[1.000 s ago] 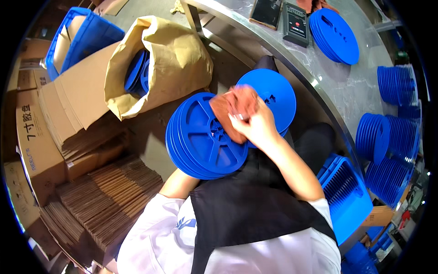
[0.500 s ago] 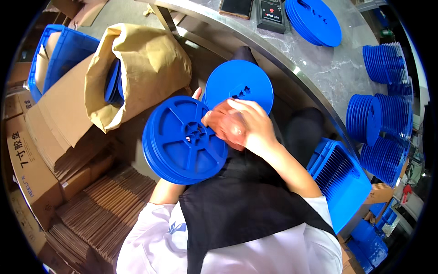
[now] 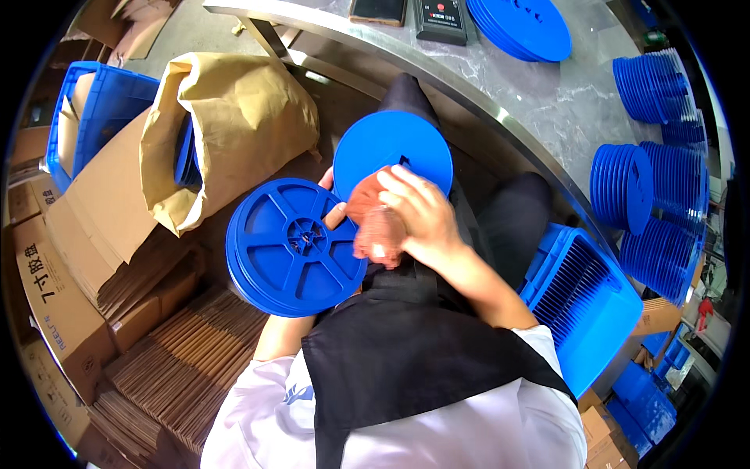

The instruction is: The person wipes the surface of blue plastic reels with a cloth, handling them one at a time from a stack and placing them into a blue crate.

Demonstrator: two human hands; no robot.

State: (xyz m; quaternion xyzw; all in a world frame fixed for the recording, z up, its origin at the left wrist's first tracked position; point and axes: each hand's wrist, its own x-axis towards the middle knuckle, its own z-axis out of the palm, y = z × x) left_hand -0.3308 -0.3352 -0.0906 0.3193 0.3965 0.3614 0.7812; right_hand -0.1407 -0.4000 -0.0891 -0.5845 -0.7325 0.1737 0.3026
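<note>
Head cam has the yellow paper sack (image 3: 258, 117) on the left, mouth gaping, with blue discs (image 3: 187, 160) partly visible inside. Behind it there's a blue crate (image 3: 117, 105) with brown cardboard in it. Over on the right, a blue bin (image 3: 598, 336) shows a row of thin blue edges; can't tell if they're reels.

Left hand (image 3: 335, 216) has the stack of blue reels (image 3: 269, 246) from underneath, fingers curled at the far edge, palm hidden. Right hand (image 3: 426, 215) is a bit blurry, bunched around a reddish-brown cloth (image 3: 371, 223) just beside that stack, overlapping another blue reel (image 3: 383, 137) above the lap.

Grey tabletop (image 3: 539, 109) with a metal edge carries a black meter (image 3: 440, 22), a dark flat device (image 3: 377, 10) and more blue reel stacks (image 3: 621, 187). Flattened cardboard (image 3: 183, 363) is piled lower left.
</note>
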